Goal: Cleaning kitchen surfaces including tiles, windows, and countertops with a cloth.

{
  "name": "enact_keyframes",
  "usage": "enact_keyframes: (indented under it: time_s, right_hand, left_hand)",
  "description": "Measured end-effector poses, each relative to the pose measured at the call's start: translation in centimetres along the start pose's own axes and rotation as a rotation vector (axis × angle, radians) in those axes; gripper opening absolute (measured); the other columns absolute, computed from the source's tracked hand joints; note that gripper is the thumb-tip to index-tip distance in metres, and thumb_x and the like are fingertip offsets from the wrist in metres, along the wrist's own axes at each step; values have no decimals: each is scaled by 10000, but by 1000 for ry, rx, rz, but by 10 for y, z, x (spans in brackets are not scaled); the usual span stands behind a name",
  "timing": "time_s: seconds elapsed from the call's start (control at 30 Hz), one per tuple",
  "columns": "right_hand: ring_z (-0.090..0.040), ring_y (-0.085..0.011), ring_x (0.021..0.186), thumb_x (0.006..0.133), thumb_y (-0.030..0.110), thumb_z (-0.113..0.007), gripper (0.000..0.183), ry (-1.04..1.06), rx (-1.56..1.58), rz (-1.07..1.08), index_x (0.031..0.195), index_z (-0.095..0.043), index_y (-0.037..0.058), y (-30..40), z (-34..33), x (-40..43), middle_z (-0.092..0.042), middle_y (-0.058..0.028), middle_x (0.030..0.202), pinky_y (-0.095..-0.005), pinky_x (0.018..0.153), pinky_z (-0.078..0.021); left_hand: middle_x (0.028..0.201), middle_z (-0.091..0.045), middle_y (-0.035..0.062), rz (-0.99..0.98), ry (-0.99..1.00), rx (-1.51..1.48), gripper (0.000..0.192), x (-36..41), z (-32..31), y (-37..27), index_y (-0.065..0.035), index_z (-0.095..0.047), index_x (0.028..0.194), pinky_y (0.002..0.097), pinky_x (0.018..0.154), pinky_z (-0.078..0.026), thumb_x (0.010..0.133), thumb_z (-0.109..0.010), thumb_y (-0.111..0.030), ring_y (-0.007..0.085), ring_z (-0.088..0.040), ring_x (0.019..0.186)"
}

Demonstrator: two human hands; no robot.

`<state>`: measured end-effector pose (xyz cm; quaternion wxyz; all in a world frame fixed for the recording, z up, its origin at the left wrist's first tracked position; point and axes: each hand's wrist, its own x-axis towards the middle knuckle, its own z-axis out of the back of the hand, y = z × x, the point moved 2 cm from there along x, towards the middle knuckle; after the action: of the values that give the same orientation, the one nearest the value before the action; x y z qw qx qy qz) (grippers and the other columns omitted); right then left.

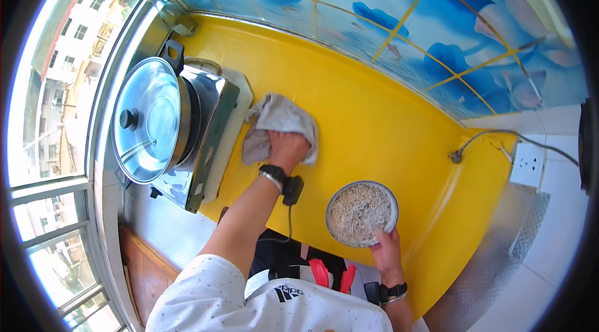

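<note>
My left hand (pixel 288 146) is on a crumpled grey cloth (pixel 286 112) that lies on the yellow counter cover (pixel 374 135); the cloth's folds hide the fingers. To the right, my right hand (pixel 387 250) grips the near rim of a round bowl (pixel 397 205) with a blue edge, its thumb over the rim and other fingers beneath. Pale grains dusted with whitish powder (pixel 360 212) fill much of the bowl. Each wrist wears a dark strap with a small black device.
A lidded metal pan (pixel 154 121) stands on a gas stove (pixel 213 145) at the left, beside the window. Blue floral tiles (pixel 351 9) line the back wall. A cable with a plug (pixel 456 156) lies near a wall socket (pixel 528 165) at the right.
</note>
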<state>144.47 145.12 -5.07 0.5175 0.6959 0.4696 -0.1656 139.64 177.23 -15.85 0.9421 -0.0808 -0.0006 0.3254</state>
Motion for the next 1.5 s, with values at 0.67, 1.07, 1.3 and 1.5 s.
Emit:
enact_keyframes:
  time_s: [0.67,1.07,1.3,1.5]
  right_hand:
    - [-505,-254,1135,780,17,-608,575,-93,52,-9,1310,-383,11,16,-41,31,-509,-111,1252,-413,981,-392]
    - [-488,-197,1153,792,10,-575,538,-133,52,16,1302,-405,17,10,-5,16,-517,-84,1252,-351,991,-370]
    - [-508,-202,1135,811,50,-580,516,-34,149,164,1298,-411,26,-3,24,11,-529,-83,1244,-342,976,-393]
    - [-500,-205,1146,825,55,-558,508,-89,289,178,1308,-403,31,-37,31,13,-530,-84,1242,-353,991,-381]
  left_hand:
    - [899,-660,72,810,-913,241,250,235,19,153,-136,-684,811,384,695,-498,733,-623,-366,245,-618,891]
    - [1415,-316,50,658,220,94,651,222,-10,190,-196,-359,1346,580,990,-171,828,-412,-586,244,-288,1310]
    - [1445,-335,97,80,-83,190,679,151,-48,-12,-167,-344,1399,599,1020,-89,842,-418,-548,315,-218,1360]
    - [1402,-375,147,-409,0,160,569,122,-67,-116,-107,-416,1335,633,1021,-62,833,-461,-373,348,-222,1350]
